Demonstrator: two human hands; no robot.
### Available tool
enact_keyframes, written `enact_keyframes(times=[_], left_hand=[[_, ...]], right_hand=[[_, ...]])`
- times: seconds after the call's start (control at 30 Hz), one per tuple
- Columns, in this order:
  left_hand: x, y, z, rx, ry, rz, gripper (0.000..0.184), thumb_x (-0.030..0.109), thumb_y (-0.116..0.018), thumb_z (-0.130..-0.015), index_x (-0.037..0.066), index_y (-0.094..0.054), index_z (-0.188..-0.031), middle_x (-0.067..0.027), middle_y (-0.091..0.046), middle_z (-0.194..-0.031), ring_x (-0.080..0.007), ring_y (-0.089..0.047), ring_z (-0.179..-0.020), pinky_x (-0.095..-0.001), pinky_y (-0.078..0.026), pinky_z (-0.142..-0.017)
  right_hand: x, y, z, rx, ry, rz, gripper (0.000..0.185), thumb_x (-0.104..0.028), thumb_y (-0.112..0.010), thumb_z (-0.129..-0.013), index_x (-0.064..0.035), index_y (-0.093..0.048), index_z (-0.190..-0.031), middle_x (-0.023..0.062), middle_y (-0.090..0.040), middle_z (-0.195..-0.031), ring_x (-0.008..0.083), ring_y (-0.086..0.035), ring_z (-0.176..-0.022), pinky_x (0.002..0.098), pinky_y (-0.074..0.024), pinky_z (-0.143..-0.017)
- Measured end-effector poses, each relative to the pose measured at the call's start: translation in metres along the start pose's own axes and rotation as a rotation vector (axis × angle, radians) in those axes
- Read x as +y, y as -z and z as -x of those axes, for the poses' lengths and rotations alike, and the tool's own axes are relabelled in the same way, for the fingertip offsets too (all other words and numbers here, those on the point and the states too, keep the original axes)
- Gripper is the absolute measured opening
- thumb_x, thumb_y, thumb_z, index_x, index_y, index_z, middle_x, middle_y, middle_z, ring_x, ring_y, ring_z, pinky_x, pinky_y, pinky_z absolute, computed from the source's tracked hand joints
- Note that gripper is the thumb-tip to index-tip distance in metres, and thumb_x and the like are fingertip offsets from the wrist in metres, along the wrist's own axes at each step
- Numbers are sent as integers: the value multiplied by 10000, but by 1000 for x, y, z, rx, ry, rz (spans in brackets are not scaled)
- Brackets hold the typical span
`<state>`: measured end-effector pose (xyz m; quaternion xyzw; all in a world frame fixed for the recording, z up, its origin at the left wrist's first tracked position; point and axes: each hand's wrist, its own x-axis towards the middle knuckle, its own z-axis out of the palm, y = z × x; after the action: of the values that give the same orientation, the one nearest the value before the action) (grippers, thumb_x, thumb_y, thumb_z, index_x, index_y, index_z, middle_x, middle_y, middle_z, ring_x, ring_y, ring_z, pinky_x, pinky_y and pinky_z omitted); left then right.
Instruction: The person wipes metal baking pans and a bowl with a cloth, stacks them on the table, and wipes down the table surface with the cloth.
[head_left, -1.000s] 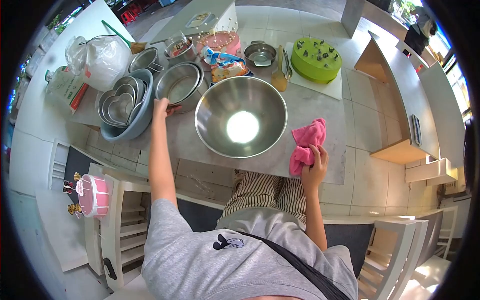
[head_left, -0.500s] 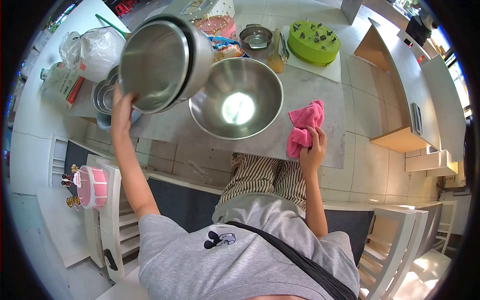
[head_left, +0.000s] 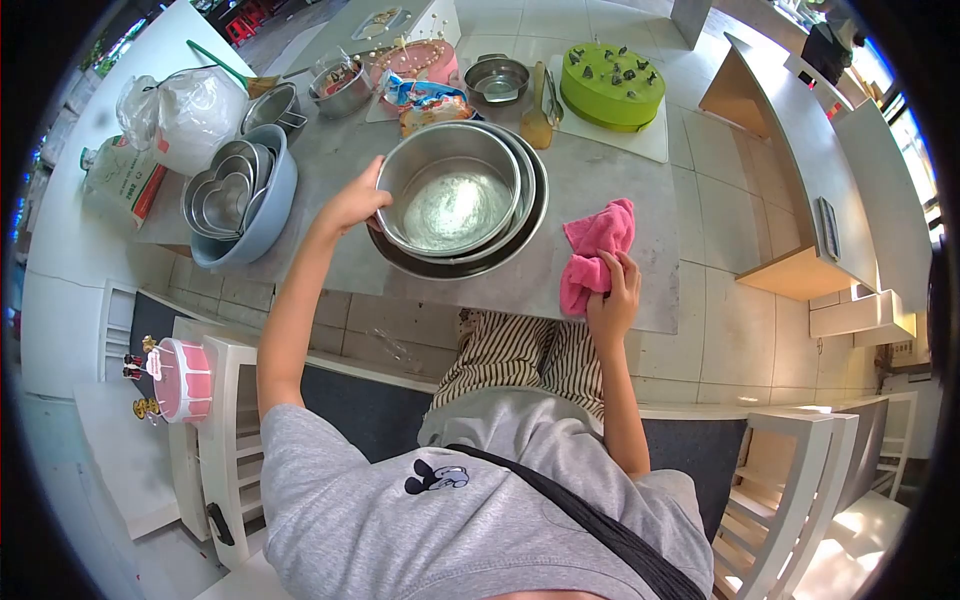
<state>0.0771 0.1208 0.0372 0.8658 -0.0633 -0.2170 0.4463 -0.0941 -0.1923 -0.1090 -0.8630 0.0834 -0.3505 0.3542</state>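
Note:
Nested round metal pans point(head_left: 450, 190) are in or just over the large steel bowl point(head_left: 470, 268), whose rim shows around their lower right. My left hand point(head_left: 358, 200) grips the left rim of the pans, fingers closed on it. On the table's right part, my right hand point(head_left: 614, 290) is closed on a crumpled pink cloth point(head_left: 600, 240). Whether the pans rest on the bowl's bottom is hidden.
A blue-grey tub point(head_left: 270, 205) with heart-shaped tins stands left, beside plastic bags point(head_left: 195, 120). Behind are a pink cake point(head_left: 425, 62), a colourful packet point(head_left: 430, 105), a small steel pan point(head_left: 497, 80), a spatula point(head_left: 537, 120) and a green cake point(head_left: 612, 88).
My left hand lifted the nested pans from the table's left part, then carried them right and down to the large bowl. My right hand has stayed on the cloth.

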Motion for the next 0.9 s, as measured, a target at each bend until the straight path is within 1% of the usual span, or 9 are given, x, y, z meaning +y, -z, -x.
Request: enact_keyframes(times=[0.07, 0.4, 0.47, 0.6, 0.67, 0.7, 0.77, 0.83, 0.9], left_hand=[[-7, -3, -8, -36, 17, -55, 748, 53, -529, -713, 43, -190, -1380, -121, -541, -968, -139, -558, -661, -265, -460, -461], [-6, -13, -10, -14, 123, -75, 677, 173, -598, -806, 5, -195, -1324, -185, -550, -977, -208, -637, -645, -299, -539, -467], [-4, -18, -5, 86, 127, -145, 565, 237, -593, -840, 2, -307, -1267, -202, -567, -957, -196, -643, -639, -279, -515, -427], [3, -2, 15, 31, 94, -206, 433, 255, -553, -870, -16, -439, -1188, -173, -596, -954, -174, -639, -620, -278, -495, -482], [2, 1, 32, 275, -77, -316, 363, 282, -508, -896, -10, -534, -1110, -126, -621, -956, -163, -637, -642, -273, -464, -614], [-6, 3, 39, 280, -78, -306, 363, 282, -508, -896, -10, -534, -1110, -126, -621, -956, -163, -637, -642, -273, -464, -614], [-36, 5, 51, 592, -271, 149, 353, 299, -475, -917, 18, -553, -1116, -79, -622, -944, -149, -625, -760, -281, -421, -739], [-111, -11, 57, 1052, -408, 256, 292, 209, -417, -955, 2, -522, -1131, -121, -613, -986, -160, -586, -901, -305, -453, -797], [-198, -49, 75, 1268, -415, 129, 305, 146, -420, -949, -39, -426, -1191, -152, -510, -1148, -242, -511, -1063, -325, -390, -917]], right_hand=[[-1, 1, 0, 6, 10, 2, 515, 35, -495, -583, -114, -592, -1067, 134, -515, -1115, 343, -488, -1039, 413, -409, -899], [-2, 1, 0, 5, 17, 15, 508, 18, -496, -586, -115, -589, -1067, 132, -518, -1112, 345, -488, -1040, 415, -410, -892], [-3, 1, 0, 8, 5, 5, 491, 14, -499, -594, -113, -595, -1058, 136, -517, -1110, 351, -490, -1033, 414, -411, -890], [2, 4, -3, -37, -28, -57, 479, 9, -487, -625, -112, -605, -1073, 134, -512, -1141, 330, -476, -1075, 392, -379, -939], [20, 8, -11, -223, -176, -431, 474, -25, -477, -669, -112, -605, -1117, 125, -497, -1200, 292, -449, -1126, 369, -326, -992], [21, 16, -17, -227, -168, -427, 474, -25, -477, -669, -112, -605, -1117, 125, -497, -1200, 292, -449, -1126, 369, -326, -992], [14, 33, -34, -274, 18, -238, 468, -50, -458, -707, -99, -593, -1153, 126, -473, -1243, 270, -418, -1159, 352, -276, -1023], [-15, 45, -58, -235, 171, -40, 458, -96, -483, -730, -70, -569, -1178, 129, -485, -1235, 268, -436, -1135, 349, -309, -1002], [-40, 41, -76, -388, -83, -520, 493, -161, -507, -780, -59, -482, -1261, 130, -552, -1141, 250, -503, -1048, 332, -377, -940]])
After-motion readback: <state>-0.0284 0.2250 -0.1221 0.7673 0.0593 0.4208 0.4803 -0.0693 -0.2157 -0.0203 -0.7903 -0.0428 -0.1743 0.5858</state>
